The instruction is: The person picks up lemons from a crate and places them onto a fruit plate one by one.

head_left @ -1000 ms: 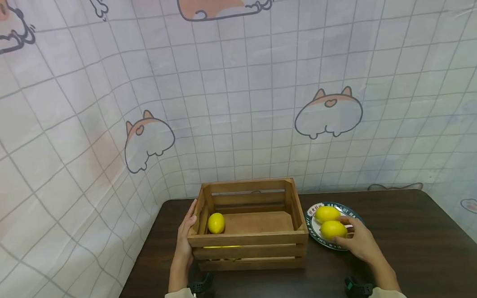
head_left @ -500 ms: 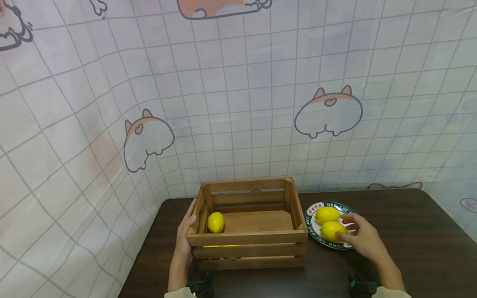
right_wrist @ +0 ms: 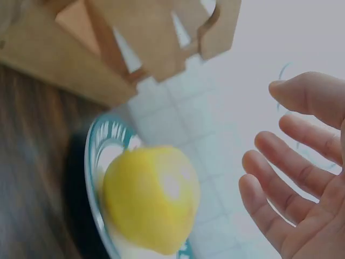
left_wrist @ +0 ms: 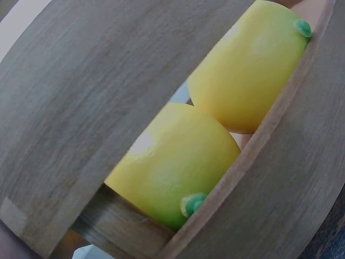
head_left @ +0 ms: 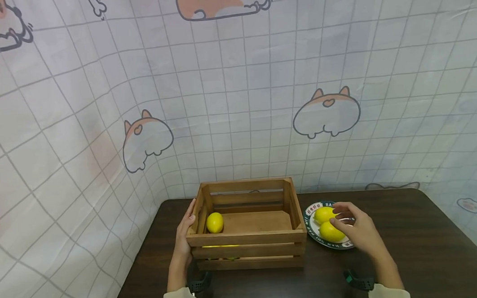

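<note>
A slatted wooden crate (head_left: 249,240) stands on the table, one lemon (head_left: 215,223) visible inside at its left end. Through the slats, the left wrist view shows two yellow lemons (left_wrist: 245,65) with green tips. My left hand (head_left: 183,235) rests along the crate's left side with its fingers extended. Right of the crate, a plate with a dark green lettered rim (head_left: 313,237) bears two lemons (head_left: 331,232). My right hand (head_left: 362,228) hovers just over the plate's right side, fingers spread and loosely bent. In the right wrist view it holds nothing and is apart from the lemon (right_wrist: 151,199).
The dark brown table (head_left: 421,238) extends to the right of the plate and in front of the crate. A white gridded cloth with dog drawings (head_left: 236,99) hangs behind and on the left. Black bands (head_left: 359,281) are worn on both wrists.
My right hand, earlier with its fingers at the front lemon, has come away and risen slightly. Both lemons remain on the plate. My left hand and the crate have stayed put.
</note>
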A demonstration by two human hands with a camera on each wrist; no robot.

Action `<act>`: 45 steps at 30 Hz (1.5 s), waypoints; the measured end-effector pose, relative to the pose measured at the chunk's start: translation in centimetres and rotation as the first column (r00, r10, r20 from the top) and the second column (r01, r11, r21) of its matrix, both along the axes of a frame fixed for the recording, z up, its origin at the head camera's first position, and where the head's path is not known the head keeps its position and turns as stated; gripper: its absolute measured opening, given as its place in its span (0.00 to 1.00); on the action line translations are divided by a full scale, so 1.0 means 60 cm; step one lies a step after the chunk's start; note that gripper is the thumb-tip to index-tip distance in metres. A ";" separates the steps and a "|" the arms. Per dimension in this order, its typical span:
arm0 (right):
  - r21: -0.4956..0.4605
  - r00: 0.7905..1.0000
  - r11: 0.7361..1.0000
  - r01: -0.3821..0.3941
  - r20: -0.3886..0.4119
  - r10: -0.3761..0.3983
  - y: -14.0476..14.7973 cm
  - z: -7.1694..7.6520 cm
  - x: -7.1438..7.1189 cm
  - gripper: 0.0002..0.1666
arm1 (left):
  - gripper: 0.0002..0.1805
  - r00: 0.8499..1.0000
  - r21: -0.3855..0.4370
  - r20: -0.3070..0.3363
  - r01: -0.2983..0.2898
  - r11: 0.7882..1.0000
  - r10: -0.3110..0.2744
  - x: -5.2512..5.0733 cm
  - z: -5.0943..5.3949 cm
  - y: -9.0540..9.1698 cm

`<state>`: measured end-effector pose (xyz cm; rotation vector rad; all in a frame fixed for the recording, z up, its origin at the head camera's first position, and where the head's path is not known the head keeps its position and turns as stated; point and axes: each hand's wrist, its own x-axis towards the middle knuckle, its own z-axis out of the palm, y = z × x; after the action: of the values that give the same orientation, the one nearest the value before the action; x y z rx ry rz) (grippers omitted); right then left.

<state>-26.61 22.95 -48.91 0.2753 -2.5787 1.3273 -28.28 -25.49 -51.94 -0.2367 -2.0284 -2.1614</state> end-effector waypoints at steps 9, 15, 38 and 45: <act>-0.087 0.989 0.990 -0.108 -0.115 0.097 -0.047 0.031 0.017 0.21 | 0.32 1.000 -0.006 0.011 -0.003 1.000 0.003 0.001 -0.004 -0.001; -0.139 0.968 0.969 -0.203 -0.177 0.177 -0.073 0.051 0.023 0.20 | 0.32 1.000 -0.007 0.012 -0.006 1.000 0.006 0.002 -0.005 -0.001; 0.121 0.868 0.886 -0.447 -0.181 0.463 -0.148 0.161 0.030 0.15 | 0.32 1.000 -0.015 0.002 -0.020 1.000 0.020 -0.002 -0.002 0.000; 0.255 0.781 0.806 -0.535 -0.216 0.586 -0.178 0.211 0.022 0.17 | 0.32 1.000 -0.015 0.009 -0.024 1.000 0.024 0.001 -0.002 -0.001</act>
<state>-25.29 12.28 -36.26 1.2664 -2.4464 1.0890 -28.23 -25.52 -52.07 -0.2034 -2.0423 -2.1380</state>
